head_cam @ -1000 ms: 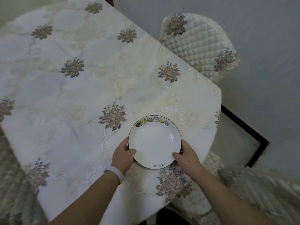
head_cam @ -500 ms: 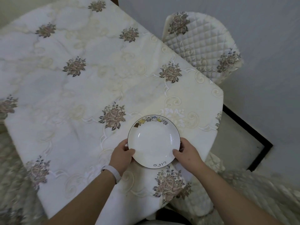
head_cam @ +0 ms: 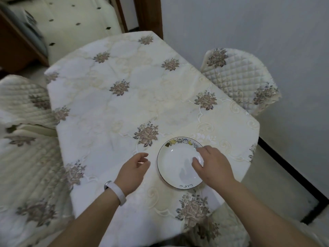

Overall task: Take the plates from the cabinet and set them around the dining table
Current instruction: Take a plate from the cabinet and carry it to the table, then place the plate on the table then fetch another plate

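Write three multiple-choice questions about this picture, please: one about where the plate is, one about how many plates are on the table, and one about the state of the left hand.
1. Where does the plate lie on the table?
A. Near the corner closest to the person
B. In the middle
C. At the far end

2. How many plates are on the table?
A. One
B. Two
C. Four

3. What is the left hand doing?
A. Holding the plate's rim
B. Open, apart from the plate
C. Resting on a chair

Answers:
1. A, the plate sits close to the near corner, just in front of the arms.
2. A, only one white plate shows on the flowered cloth.
3. B, bare cloth shows between the left hand and the rim, while the right hand is over the plate's right side.
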`<state>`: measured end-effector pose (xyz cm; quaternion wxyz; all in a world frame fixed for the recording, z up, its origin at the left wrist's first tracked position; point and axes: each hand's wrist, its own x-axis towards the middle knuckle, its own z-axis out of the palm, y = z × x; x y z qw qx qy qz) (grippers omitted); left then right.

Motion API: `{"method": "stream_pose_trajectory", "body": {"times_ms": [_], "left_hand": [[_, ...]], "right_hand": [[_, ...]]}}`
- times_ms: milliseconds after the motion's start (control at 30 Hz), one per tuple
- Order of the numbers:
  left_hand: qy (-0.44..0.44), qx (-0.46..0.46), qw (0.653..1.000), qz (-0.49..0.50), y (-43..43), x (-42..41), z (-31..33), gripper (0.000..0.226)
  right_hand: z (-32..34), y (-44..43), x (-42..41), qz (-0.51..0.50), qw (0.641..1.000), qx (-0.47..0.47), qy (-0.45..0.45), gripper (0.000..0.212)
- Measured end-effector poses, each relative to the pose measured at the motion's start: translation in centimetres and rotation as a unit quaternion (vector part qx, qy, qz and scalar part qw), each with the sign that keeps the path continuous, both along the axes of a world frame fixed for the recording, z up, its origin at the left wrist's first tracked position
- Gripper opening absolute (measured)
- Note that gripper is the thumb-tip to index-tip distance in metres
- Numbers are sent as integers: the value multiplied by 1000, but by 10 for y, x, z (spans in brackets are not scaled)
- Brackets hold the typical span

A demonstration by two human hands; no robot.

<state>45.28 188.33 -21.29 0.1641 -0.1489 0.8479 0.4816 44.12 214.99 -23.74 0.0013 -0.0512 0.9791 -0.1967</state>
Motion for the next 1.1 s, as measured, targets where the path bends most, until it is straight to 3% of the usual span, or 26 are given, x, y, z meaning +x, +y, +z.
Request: {"method": "stream_pose_trajectory", "body": {"times_ms": [167,367,533,867,1100], "left_hand": [[86,-178,975,-97,-14,31,23,35],[146,-304,931,-142,-47,76,33,51],[199,-387,890,-138,-81,104,50,43],[238,-440,864,-63,-231,202,67,39],[198,-478,856,-12,-373,308,67,44]], "right_hand": [[14,-36,2,101,995,4,26,45],[30,-86,20,179,983,-13,28,47],[51,-131,40,233,972,-4,44,45],[77,-301,108,306,948,16,81,41],[86,-448,180,382,918,38,96,41]]}}
